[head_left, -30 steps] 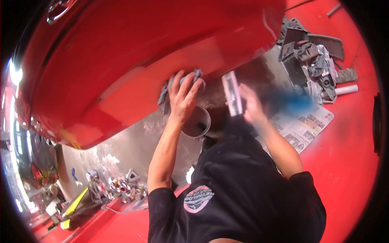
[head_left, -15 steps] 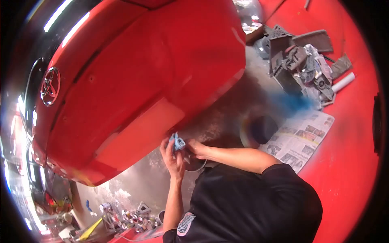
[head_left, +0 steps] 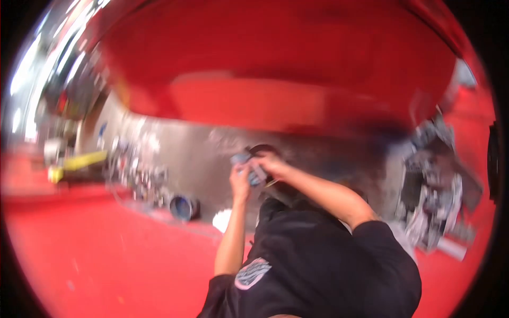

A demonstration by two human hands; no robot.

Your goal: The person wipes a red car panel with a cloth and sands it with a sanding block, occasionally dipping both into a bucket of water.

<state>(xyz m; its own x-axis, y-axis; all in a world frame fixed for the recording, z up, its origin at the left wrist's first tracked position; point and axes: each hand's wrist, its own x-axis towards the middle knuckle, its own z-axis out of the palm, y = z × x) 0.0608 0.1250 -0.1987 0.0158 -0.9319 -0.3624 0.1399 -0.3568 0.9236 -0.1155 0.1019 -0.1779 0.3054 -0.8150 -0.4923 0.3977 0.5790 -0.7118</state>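
Note:
My left hand is closed around a crumpled blue cloth, held low in front of my body. My right hand meets it, with fingers closed at a small greyish block-like piece; blur hides exactly what it grips. Behind the hands is a dark round thing, partly covered by my right hand. Beyond them hangs the red car's rear bumper, with a paler, matt red patch along its lower middle. Neither hand touches the bumper.
Grey and black scrap parts are heaped on the right. Several cans and small containers stand at left, near a dark blue-rimmed tin and a yellow strip. Red floor borders a worn grey area.
My view has swung left, so the bumper now lies level across the top and the scrap heap sits lower right. Both hands remain together, with the cloth still in the left.

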